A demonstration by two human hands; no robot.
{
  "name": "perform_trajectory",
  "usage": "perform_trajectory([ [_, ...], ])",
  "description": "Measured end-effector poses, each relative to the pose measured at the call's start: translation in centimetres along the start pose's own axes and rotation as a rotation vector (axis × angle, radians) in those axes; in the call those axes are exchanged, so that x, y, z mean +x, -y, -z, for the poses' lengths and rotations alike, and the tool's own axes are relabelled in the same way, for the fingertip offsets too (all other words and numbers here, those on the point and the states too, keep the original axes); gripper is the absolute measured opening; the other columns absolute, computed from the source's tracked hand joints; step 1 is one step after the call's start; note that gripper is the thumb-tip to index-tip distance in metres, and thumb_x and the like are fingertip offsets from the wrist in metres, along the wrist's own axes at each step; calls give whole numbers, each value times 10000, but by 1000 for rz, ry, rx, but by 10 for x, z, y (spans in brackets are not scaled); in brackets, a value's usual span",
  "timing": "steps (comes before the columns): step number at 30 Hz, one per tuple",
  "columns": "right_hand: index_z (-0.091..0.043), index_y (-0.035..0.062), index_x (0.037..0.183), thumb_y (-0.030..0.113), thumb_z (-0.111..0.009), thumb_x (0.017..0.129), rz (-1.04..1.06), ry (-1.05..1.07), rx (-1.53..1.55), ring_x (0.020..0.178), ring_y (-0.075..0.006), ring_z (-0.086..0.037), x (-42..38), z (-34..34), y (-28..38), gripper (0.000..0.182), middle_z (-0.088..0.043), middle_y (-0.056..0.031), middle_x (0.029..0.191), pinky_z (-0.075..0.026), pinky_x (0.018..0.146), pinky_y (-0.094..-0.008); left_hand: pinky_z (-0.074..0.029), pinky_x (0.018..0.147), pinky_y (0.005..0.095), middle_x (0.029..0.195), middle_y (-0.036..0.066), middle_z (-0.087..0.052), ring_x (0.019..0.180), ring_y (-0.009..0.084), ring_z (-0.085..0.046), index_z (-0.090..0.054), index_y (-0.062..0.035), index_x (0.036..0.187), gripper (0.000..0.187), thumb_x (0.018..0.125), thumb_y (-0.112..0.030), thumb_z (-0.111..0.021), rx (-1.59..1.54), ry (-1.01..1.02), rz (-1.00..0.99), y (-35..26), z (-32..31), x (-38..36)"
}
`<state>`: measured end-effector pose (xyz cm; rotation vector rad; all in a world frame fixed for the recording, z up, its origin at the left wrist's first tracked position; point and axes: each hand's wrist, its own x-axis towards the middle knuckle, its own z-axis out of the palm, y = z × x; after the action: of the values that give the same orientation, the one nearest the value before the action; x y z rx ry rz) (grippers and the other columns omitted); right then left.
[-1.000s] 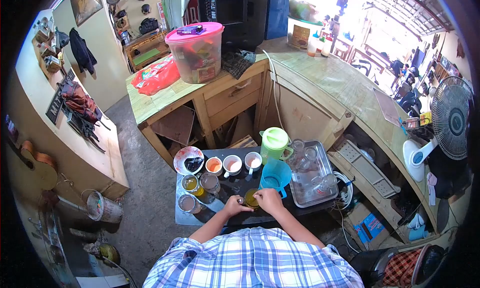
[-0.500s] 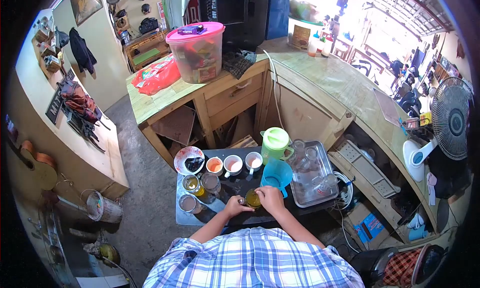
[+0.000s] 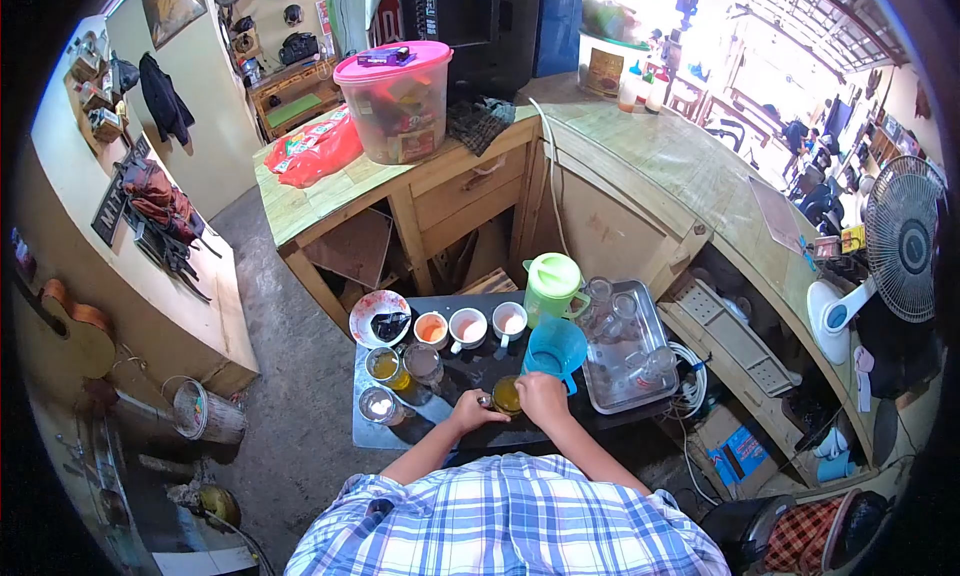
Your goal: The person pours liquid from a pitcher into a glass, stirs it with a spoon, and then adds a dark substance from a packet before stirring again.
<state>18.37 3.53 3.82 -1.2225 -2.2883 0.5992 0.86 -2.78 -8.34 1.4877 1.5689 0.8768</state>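
A glass mug (image 3: 507, 397) of yellow-green liquid stands at the near edge of the dark low table. My left hand (image 3: 474, 414) is closed at its left side, by the handle. Over its right rim, my right hand (image 3: 543, 400) has its fingers pinched together; what they hold is hidden. Just behind that hand is a blue pitcher (image 3: 556, 350). To the left stand a glass of yellow liquid (image 3: 388, 367), a greyish glass (image 3: 423, 364) and another glass (image 3: 381, 406). Three white cups, including an orange-filled one (image 3: 431, 329), line the back beside a patterned bowl (image 3: 379, 318).
A green lidded pitcher (image 3: 553, 284) stands behind the blue one. On the right, a metal tray (image 3: 603, 400) holds several clear glasses. A wooden counter (image 3: 640, 141) wraps round the far side, carrying a pink-lidded tub (image 3: 392, 111). A white fan (image 3: 840, 306) stands far right.
Both hands stay at the mug, with the right fingers shifting only slightly. The view has moved a little, and the lower-left glass now shows a bright white reflection.
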Motion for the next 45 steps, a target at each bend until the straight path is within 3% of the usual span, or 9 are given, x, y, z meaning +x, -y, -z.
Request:
perform_trajectory([
  [2, -736, 54, 841, 183, -635, 816, -8, 194, -31, 735, -349, -648, -1, -2, -9, 166, -672, -166, 793, -516, 669, -448, -412, 543, 350, 582, 81, -560, 544, 176, -497, -585, 0, 611, 491, 552, -351, -923, 2, -1, -2, 0, 1, 0],
  [5, -734, 51, 826, 183, -641, 808, 13, -1, 93, 722, -353, -647, 2, 2, 2, 163, -669, -170, 788, -516, 665, -449, -396, 532, 355, 577, 81, -550, 534, 175, -473, -562, 2, 597, 510, 549, -353, -924, 81, 30, -19, 3, 1, 3],
  [9, -728, 44, 809, 179, -641, 808, -3, 177, -88, 716, -355, -641, -1, -5, -4, 161, -663, -169, 788, -512, 659, -447, -384, 527, 357, 571, 78, -543, 523, 174, -446, -545, -1, 586, 521, 548, -356, -925, -1, 20, 8, -4, 2, -1],
  [11, -728, 43, 784, 174, -642, 800, 21, -16, 129, 718, -354, -643, 2, -5, -1, 157, -664, -170, 788, -514, 666, -442, -383, 528, 359, 569, 76, -541, 523, 174, -444, -541, -2, 582, 519, 556, -353, -922, -13, -3, 5, -9, 4, -2],
  [27, -730, 40, 795, 164, -646, 793, 77, -46, 127, 729, -336, -648, 4, -2, 5, 150, -666, -162, 797, -522, 693, -425, -422, 561, 371, 599, 89, -571, 547, 199, -511, -627, 12, 653, 508, 554, -398, -910, -55, -14, 40, 22, -9, 2],
  [29, -727, 34, 790, 168, -650, 792, 8, 190, -151, 726, -334, -648, 2, -2, 0, 154, -665, -158, 801, -522, 683, -423, -414, 555, 364, 583, 73, -547, 541, 181, -486, -601, 15, 626, 524, 541, -393, -918, -22, -20, -7, 19, -7, 2],
  [32, -727, 39, 778, 161, -652, 781, 73, -4, 144, 720, -337, -644, 4, 0, 6, 143, -656, -158, 779, -520, 672, -430, -414, 537, 341, 606, 69, -598, 543, 134, -491, -611, -1, 654, 429, 588, -295, -916, -1, -13, 10, 9, -4, -1],
  [35, -724, 36, 775, 143, -643, 788, 50, 136, -108, 718, -342, -639, 0, -6, -5, 134, -648, -156, 769, -518, 669, -430, -406, 526, 341, 587, 73, -578, 529, 137, -480, -603, 2, 635, 455, 578, -324, -916, 35, -34, -19, 0, -2, -1],
  [45, -727, 40, 762, 160, -649, 794, 75, 58, 114, 722, -346, -633, 3, -10, -9, 146, -641, -154, 774, -511, 683, -444, -407, 523, 351, 584, 74, -576, 517, 159, -483, -613, 0, 650, 460, 572, -337, -916, 38, -33, -47, 7, -3, 1],
])
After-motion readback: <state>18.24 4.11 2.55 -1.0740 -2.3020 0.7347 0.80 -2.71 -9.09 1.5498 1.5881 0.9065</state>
